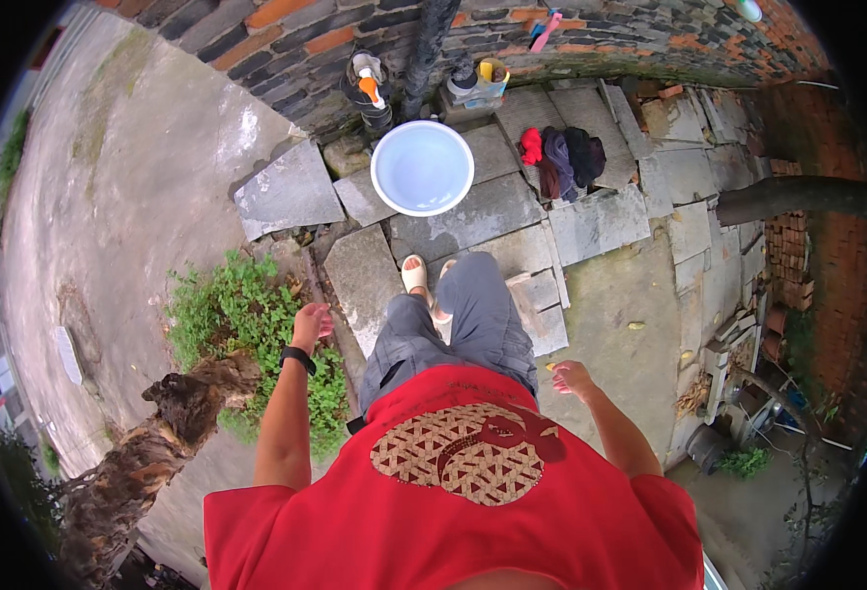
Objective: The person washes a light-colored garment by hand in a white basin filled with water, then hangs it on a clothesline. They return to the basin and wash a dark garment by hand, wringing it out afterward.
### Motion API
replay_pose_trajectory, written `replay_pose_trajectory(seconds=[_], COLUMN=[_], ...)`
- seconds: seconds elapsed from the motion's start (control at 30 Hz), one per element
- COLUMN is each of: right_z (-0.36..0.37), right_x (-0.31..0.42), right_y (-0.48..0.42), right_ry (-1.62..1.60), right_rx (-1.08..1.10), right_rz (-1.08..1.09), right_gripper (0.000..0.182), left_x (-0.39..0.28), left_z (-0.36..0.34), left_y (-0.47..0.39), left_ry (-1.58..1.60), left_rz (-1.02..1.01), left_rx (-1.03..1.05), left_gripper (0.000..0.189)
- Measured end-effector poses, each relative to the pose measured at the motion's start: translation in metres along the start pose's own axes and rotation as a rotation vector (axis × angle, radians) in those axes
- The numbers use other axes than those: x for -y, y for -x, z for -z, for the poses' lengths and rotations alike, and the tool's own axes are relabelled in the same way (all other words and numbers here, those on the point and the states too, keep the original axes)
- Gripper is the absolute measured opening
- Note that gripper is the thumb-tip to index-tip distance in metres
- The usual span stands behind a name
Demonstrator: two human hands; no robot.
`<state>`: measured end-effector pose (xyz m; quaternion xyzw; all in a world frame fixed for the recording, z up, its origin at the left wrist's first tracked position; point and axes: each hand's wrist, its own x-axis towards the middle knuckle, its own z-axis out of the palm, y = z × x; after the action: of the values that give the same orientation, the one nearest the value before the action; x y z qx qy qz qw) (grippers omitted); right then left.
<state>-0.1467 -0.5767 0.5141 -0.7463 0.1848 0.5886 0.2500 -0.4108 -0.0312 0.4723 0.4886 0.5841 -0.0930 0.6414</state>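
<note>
My left hand hangs beside a clump of green plants, its fingers loosely curled and nothing seen in it. On the other side, my right hand is held out over the concrete ground, also without a visible object, fingers slightly bent. A round white basin with a pale blue inside stands on the stone slabs ahead of my feet; it appears to hold water. To its right, a pile of dark and red clothes lies on a ridged slab.
A black pipe runs up the brick wall. Beside it are a dark container with an orange-and-white nozzle and a yellow container. A pink brush hangs above. Tree trunks flank both sides; bricks are stacked at right.
</note>
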Motion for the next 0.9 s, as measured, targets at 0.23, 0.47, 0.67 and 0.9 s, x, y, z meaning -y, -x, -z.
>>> replay_pose_trajectory(seconds=[0.23, 0.47, 0.67, 0.9], right_z=[0.052, 0.091, 0.132, 0.141], right_x=[0.095, 0.2, 0.265, 0.278], right_y=[-0.059, -0.16, -0.277, -0.406], right_ry=[0.138, 0.252, 0.185, 0.531], right_rx=[-0.107, -0.052, -0.005, -0.114], right_rz=[0.164, 0.28, 0.266, 0.443], right_gripper=[0.022, 0.019, 0.022, 0.023], left_x=[-0.017, -0.012, -0.039, -0.045], left_z=[-0.041, -0.14, -0.25, -0.335], left_y=[-0.036, -0.056, -0.126, -0.282], left_ry=[-0.014, 0.121, 0.201, 0.05], left_rz=[0.074, 0.122, 0.078, -0.202], left_rx=[-0.016, -0.077, 0.009, 0.185], left_gripper=[0.017, 0.019, 0.021, 0.019])
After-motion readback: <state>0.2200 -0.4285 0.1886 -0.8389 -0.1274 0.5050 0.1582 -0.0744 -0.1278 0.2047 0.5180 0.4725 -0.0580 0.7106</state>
